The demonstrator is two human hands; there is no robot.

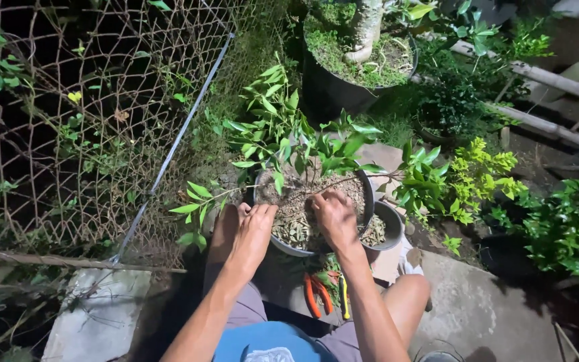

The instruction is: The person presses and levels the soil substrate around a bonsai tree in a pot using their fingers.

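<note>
Black pot (368,194): between the knees, right in front.
Left hand (252,231): open, flat on pot's near rim.
Right hand (335,216): fingers curled, pressing soil (289,224) beside plant stem (308,179), nearer it.

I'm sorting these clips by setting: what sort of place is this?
Most likely a home garden or backyard, after dark. Both hands work the soil of a potted shrub, beside a wire mesh fence, more potted plants and concrete slabs.
</note>
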